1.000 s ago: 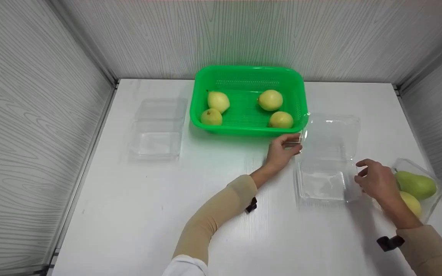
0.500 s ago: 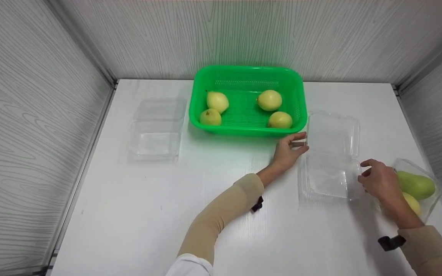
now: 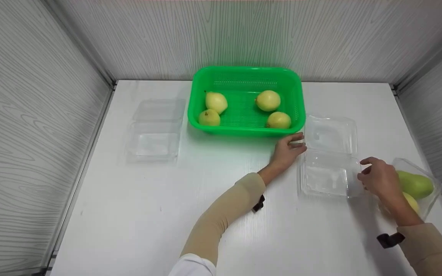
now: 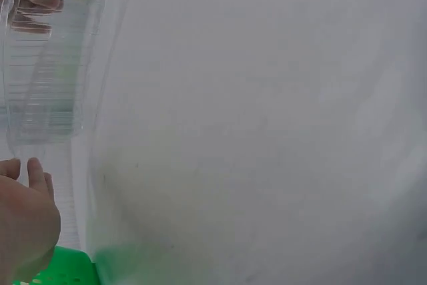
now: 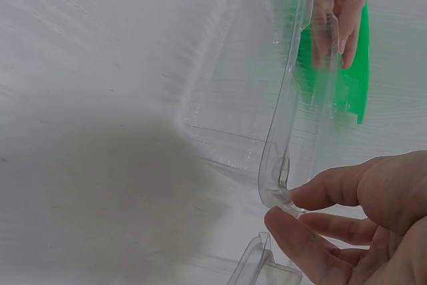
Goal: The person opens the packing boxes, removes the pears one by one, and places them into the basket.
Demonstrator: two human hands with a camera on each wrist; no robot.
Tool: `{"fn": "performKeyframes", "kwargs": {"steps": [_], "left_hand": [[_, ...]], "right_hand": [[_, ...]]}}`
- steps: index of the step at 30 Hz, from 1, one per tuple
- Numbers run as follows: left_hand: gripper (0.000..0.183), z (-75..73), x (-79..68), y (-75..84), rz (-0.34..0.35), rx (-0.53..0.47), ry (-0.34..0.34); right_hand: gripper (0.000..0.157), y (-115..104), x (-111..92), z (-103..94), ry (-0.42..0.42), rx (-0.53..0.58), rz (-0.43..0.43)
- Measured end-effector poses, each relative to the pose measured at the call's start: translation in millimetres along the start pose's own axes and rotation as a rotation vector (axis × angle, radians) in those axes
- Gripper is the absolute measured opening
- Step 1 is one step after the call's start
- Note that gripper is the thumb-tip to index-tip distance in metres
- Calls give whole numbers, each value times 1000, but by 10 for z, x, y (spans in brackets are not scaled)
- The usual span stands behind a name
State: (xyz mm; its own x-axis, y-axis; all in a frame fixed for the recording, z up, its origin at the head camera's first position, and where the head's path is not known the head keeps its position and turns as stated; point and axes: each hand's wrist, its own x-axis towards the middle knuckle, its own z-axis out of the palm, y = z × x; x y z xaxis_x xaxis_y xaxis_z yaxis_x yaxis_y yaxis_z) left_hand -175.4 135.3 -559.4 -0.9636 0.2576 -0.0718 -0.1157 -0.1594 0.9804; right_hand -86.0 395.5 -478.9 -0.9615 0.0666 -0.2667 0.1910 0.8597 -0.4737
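An opened clear plastic clamshell container (image 3: 325, 178) is between my two hands on the right of the table, its lid (image 3: 330, 134) folded back away from me. My left hand (image 3: 285, 155) pinches its left edge near the hinge, close in front of the green basket. At the right rim of the base, my right hand (image 3: 380, 178) pinches a corner between thumb and fingers, as the right wrist view shows. Seen through the clear plastic, nothing lies inside this container. In the left wrist view, the container (image 4: 50, 91) hangs over the white table beside my left fingertips.
A green basket (image 3: 246, 132) with several yellow pears (image 3: 268, 101) stands at the back. Another clear clamshell (image 3: 154, 145) lies open on the left. On the far right, partly behind my right arm, a clear container (image 3: 437, 188) holds a green pear (image 3: 414, 184) and a yellow one (image 3: 412, 203).
My left hand has shifted slightly right along with the container's left edge. The container has turned a little, and its lid sits straighter behind the base. My right hand has hardly moved.
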Motion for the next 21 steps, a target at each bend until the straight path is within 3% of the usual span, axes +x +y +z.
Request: {"fn": "performKeyframes", "kwargs": {"steps": [12, 17, 21], "left_hand": [[48, -35, -112, -69, -99, -50, 51], [49, -59, -258, -92, -195, -143, 25], [50, -50, -382, -87, -250, -150, -11]], "right_hand": [[48, -4, 87, -35, 23, -15, 8], [46, 4, 135, -45, 45, -27, -4], [44, 8, 182, -51, 69, -48, -16]]}}
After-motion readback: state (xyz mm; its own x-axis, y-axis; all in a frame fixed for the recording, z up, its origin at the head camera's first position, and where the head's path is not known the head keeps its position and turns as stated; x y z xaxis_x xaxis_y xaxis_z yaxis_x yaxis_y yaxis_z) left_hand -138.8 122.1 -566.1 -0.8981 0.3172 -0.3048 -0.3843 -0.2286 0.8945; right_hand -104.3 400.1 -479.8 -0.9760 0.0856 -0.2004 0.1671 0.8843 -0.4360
